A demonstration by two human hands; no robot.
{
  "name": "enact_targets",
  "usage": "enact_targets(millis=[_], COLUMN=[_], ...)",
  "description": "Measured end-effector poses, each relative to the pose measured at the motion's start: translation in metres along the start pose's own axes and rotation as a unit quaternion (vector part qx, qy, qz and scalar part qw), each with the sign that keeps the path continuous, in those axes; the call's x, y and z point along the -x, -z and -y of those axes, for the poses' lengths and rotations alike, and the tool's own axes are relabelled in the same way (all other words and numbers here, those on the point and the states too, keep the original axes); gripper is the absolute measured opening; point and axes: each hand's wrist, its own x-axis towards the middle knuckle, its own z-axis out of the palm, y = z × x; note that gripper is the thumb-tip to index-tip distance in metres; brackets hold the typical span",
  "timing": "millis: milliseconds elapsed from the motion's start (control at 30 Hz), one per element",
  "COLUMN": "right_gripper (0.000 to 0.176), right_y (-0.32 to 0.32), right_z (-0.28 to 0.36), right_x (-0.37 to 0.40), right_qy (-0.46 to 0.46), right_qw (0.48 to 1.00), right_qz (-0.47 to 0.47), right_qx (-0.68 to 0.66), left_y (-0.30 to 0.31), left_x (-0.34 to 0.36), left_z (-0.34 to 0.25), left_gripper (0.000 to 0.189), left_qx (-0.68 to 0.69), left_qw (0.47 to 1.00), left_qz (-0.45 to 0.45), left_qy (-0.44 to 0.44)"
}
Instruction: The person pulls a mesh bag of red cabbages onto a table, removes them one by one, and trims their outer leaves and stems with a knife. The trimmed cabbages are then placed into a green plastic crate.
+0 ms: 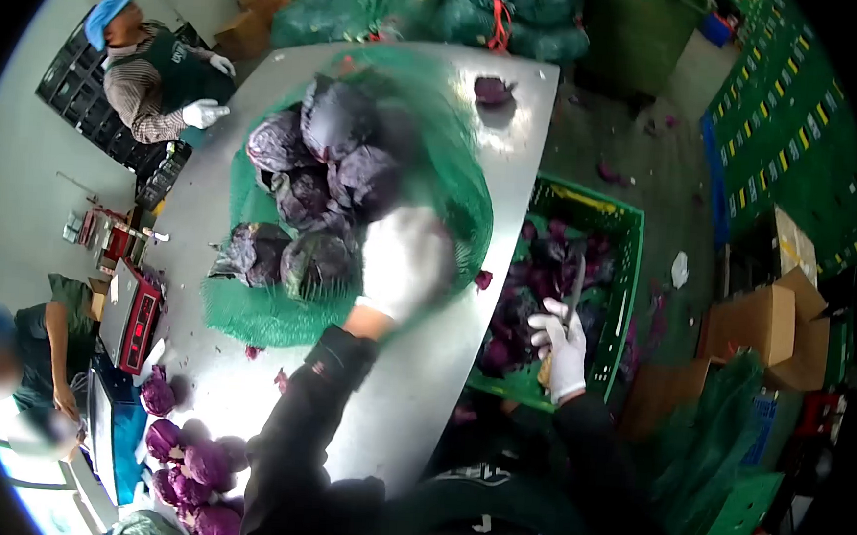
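Observation:
My left hand (404,263), in a white glove, is smeared by motion over the green mesh bag (249,317) at the right of the red cabbages. Its fingers cannot be made out. Several dark red cabbages (337,120) lie on the spread mesh, one (319,263) close beside my left hand. My right hand (562,354), also gloved in white, is closed around a knife (577,281) with its blade pointing up and away. It is above a green crate (624,309) holding loose purple cabbage leaves (513,322).
Trimmed cabbages (206,463) lie at the metal table's (369,431) near left, by a red scale (134,318). A cabbage piece (493,91) sits at the far edge. Two co-workers (160,79) are at the left. Cardboard boxes (754,322) stand at right.

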Motion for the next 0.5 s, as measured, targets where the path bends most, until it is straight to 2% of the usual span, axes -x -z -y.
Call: enact_targets(millis=[67,133,167,200,233,333,367,400,467,500], right_gripper=[0.038,0.046,0.048,0.051,0.052,0.052,0.052,0.052,0.054,0.055], right_y=[-0.015,-0.026,-0.027,-0.028,-0.028,-0.021,-0.021,-0.019,-0.018,-0.022], right_z=[0.008,0.014,0.014,0.013,0.016,0.01,-0.004,-0.005,-0.003,-0.006], right_x=[0.001,-0.001,-0.005,-0.009,-0.012,-0.021,-0.024,-0.02,-0.01,-0.003], right_qy=[-0.003,-0.003,-0.013,-0.021,-0.038,-0.04,-0.03,-0.038,-0.051,-0.05], right_qw=[1.0,0.998,0.998,0.998,0.997,0.996,0.995,0.993,0.99,0.989], right_qz=[0.028,0.058,0.059,0.06,0.056,0.083,0.094,0.103,0.127,0.133], right_qx=[-0.011,-0.025,-0.019,-0.014,-0.032,-0.017,-0.033,-0.037,-0.044,-0.044], left_y=[-0.017,-0.024,-0.034,-0.038,-0.039,-0.04,-0.033,-0.033,-0.032,-0.025], left_x=[0.02,0.026,0.028,0.027,0.033,0.051,0.059,0.06,0.085,0.093], left_z=[-0.03,-0.035,-0.028,-0.028,-0.033,-0.037,-0.036,-0.027,-0.032,-0.039], left_gripper=[0.057,0.094,0.101,0.107,0.102,0.089,0.07,0.061,0.062,0.074], left_qx=[0.024,-0.051,0.124,0.294,0.247,0.325,0.472,0.441,0.601,0.581], left_qw=[0.999,0.997,0.985,0.939,0.956,0.937,0.867,0.883,0.748,0.757], left_qz=[-0.023,0.044,0.1,0.156,0.146,0.117,0.128,0.131,0.122,0.114], left_qy=[-0.038,0.034,0.06,0.086,0.06,0.055,0.101,0.098,0.254,0.276])
